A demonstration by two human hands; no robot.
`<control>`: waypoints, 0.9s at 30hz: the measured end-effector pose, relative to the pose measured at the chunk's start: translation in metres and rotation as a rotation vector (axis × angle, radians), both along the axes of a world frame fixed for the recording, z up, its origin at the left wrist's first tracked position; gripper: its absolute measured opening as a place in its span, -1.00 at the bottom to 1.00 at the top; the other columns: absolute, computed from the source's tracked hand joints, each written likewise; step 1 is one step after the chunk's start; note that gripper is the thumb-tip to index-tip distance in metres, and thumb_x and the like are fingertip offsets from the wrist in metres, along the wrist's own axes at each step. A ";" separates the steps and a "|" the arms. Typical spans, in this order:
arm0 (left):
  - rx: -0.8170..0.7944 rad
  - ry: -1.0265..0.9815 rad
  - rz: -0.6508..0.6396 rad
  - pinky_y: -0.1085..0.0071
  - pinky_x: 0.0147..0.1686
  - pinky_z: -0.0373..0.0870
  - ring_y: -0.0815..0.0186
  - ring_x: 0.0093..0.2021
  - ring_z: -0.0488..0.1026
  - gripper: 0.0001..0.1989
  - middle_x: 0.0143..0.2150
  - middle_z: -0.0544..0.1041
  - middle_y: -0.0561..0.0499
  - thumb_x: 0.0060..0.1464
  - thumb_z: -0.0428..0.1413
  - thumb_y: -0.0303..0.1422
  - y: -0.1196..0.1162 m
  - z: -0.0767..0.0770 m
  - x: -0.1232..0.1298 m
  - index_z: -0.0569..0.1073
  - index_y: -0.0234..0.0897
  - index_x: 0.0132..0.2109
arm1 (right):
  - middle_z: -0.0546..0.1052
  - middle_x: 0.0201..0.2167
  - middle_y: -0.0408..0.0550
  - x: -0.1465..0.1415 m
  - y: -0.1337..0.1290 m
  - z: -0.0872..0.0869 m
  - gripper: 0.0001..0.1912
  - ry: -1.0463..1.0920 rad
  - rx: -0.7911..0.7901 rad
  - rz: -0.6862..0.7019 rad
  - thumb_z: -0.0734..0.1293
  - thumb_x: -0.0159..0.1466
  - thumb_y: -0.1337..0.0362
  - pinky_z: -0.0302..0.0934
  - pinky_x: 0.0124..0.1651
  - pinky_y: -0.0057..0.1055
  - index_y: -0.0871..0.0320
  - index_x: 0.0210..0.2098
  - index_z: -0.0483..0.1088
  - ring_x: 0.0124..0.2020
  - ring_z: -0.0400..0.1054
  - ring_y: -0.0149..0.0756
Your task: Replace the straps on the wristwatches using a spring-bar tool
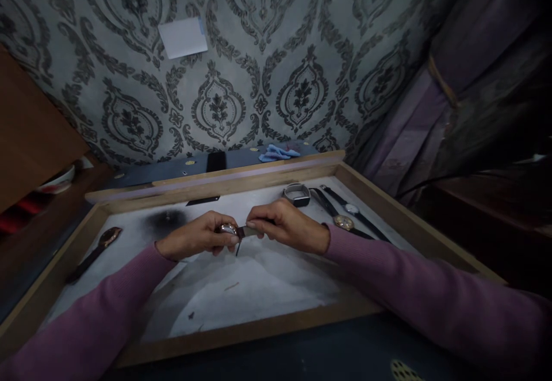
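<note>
My left hand (pixel 202 236) is closed round the case of a shiny round watch (pixel 228 229), above the white bottom of a shallow wooden tray (pixel 276 319). My right hand (pixel 284 226) pinches the watch's strap, or a flat light piece beside it; the fingers hide which. A thin dark strip hangs below the watch case, between the hands. To the right of my right hand lie a watch with a gold-coloured face (pixel 344 222) and a watch with a pale face (pixel 352 208). A silver-rimmed watch with a looped band (pixel 296 195) stands just behind that hand.
A dark-strapped watch (pixel 110 236) lies at the tray's left. A flat black piece (pixel 203 200) is near its back edge. Behind the tray are a black phone-like object (pixel 216 161) and a blue cloth (pixel 278 153). A purple curtain (pixel 414 122) hangs at the right.
</note>
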State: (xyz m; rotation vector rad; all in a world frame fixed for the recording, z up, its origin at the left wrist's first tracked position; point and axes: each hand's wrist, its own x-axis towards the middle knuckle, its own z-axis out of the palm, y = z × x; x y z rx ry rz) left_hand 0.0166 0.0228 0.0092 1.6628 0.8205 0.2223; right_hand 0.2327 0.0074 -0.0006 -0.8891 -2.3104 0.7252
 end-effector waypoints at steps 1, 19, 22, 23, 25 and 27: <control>0.002 0.003 -0.002 0.53 -0.57 0.10 0.49 -0.57 0.16 -0.74 -0.51 0.38 0.10 0.00 0.16 -0.19 0.000 0.000 0.000 0.43 -0.34 -0.38 | 0.42 -0.65 -0.20 0.000 0.000 0.000 -0.79 0.001 0.001 -0.001 0.23 0.31 0.36 0.02 -0.49 -0.57 0.24 -0.42 0.43 -0.64 0.21 -0.51; 0.028 0.027 -0.026 0.51 -0.56 0.10 0.49 -0.59 0.15 -0.74 -0.55 0.33 0.13 0.04 0.13 -0.20 -0.002 -0.001 0.001 0.42 -0.36 -0.37 | 0.38 -0.66 -0.22 -0.002 -0.001 -0.002 -0.76 0.013 -0.020 -0.002 0.24 0.30 0.38 0.02 -0.47 -0.56 0.25 -0.48 0.42 -0.64 0.16 -0.53; 0.035 0.026 -0.032 0.51 -0.57 0.09 0.49 -0.60 0.14 -0.75 -0.59 0.28 0.17 0.04 0.13 -0.21 -0.002 0.000 0.002 0.42 -0.35 -0.38 | 0.39 -0.66 -0.21 -0.002 -0.001 -0.003 -0.77 0.011 -0.019 -0.003 0.24 0.30 0.39 0.02 -0.47 -0.57 0.26 -0.47 0.42 -0.64 0.17 -0.54; 0.037 0.028 -0.032 0.51 -0.57 0.09 0.49 -0.61 0.14 -0.75 -0.60 0.27 0.17 0.04 0.13 -0.21 -0.002 0.000 0.002 0.42 -0.35 -0.38 | 0.39 -0.66 -0.21 -0.002 -0.001 -0.003 -0.77 0.010 -0.017 0.000 0.25 0.30 0.39 0.02 -0.47 -0.58 0.26 -0.48 0.42 -0.64 0.17 -0.54; 0.035 0.032 -0.029 0.51 -0.57 0.09 0.49 -0.61 0.14 -0.75 -0.60 0.27 0.18 0.05 0.13 -0.22 -0.002 -0.001 0.002 0.42 -0.35 -0.38 | 0.39 -0.66 -0.21 -0.002 0.000 -0.004 -0.78 0.004 -0.013 0.005 0.25 0.29 0.40 0.02 -0.48 -0.58 0.27 -0.47 0.43 -0.64 0.18 -0.54; 0.027 0.039 -0.027 0.51 -0.57 0.10 0.49 -0.60 0.15 -0.75 -0.59 0.29 0.16 0.04 0.13 -0.22 -0.002 -0.002 0.001 0.41 -0.35 -0.39 | 0.39 -0.66 -0.20 -0.002 0.000 -0.006 -0.78 -0.005 -0.012 0.006 0.25 0.30 0.40 0.02 -0.48 -0.59 0.27 -0.46 0.43 -0.64 0.19 -0.53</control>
